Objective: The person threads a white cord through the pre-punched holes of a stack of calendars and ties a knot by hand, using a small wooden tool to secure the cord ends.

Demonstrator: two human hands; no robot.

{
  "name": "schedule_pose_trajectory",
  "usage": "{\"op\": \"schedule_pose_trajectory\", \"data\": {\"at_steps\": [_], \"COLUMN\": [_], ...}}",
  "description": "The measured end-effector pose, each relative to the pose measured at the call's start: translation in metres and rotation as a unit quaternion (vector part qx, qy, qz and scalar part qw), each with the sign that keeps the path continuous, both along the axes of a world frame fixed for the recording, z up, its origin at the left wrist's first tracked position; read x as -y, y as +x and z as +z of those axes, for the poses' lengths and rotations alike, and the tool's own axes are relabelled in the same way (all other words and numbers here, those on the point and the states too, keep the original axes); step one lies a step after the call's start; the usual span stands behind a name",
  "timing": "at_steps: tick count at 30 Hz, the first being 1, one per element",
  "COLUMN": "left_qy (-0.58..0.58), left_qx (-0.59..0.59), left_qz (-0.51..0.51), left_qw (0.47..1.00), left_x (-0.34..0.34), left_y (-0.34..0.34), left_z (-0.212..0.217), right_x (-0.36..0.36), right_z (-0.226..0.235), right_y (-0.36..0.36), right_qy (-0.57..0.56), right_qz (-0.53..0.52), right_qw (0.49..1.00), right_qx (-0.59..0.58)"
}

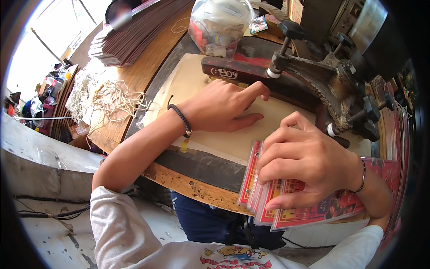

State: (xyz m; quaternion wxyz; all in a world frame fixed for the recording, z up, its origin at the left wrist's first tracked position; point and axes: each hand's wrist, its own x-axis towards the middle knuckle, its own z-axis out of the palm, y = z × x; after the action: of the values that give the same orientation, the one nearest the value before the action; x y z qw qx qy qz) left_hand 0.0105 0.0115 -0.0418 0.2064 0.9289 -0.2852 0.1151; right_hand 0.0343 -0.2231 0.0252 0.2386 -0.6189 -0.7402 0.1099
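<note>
My left hand (224,105) hovers over or rests lightly on a pale board (215,141), its index finger and thumb stretched apart and holding nothing. A dark cord bracelet (180,117) circles that wrist. To the right, my right hand (304,157) lies curled over a fanned stack of red printed sheets in clear plastic (329,208), fingers and thumb on its left part. The stack overhangs the table's front edge. Beyond both hands stands a worn metal press arm (313,78) with black knobs; a dark metal bar (244,71) lies beside it over the board.
A clear bag of mixed items (219,27) sits at the back. Tangled pale strings (114,103) spread over the wooden table (107,136) at left, near a tall stack of brown sheets (134,38). More stacked sheets (389,121) line the right side.
</note>
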Motion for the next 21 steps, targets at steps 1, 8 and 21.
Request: {"op": "schedule_pose_trajectory", "data": {"at_steps": [1, 8, 21], "left_qy": [-0.018, -0.159, -0.005], "left_qx": [0.005, 0.210, 0.129], "left_qz": [0.005, 0.098, 0.102], "left_qw": [1.000, 0.960, 0.986], "left_x": [0.001, -0.009, -0.043], "left_y": [-0.001, 0.000, 0.024], "left_z": [0.002, 0.020, 0.013], "right_x": [0.000, 0.003, 0.003], "right_z": [-0.001, -0.009, -0.012], "right_y": [0.000, 0.003, 0.002], "right_qy": [0.008, 0.031, 0.049], "right_qz": [-0.002, -0.005, -0.005], "right_qw": [1.000, 0.999, 0.999], "right_qx": [-0.005, -0.017, -0.018]}}
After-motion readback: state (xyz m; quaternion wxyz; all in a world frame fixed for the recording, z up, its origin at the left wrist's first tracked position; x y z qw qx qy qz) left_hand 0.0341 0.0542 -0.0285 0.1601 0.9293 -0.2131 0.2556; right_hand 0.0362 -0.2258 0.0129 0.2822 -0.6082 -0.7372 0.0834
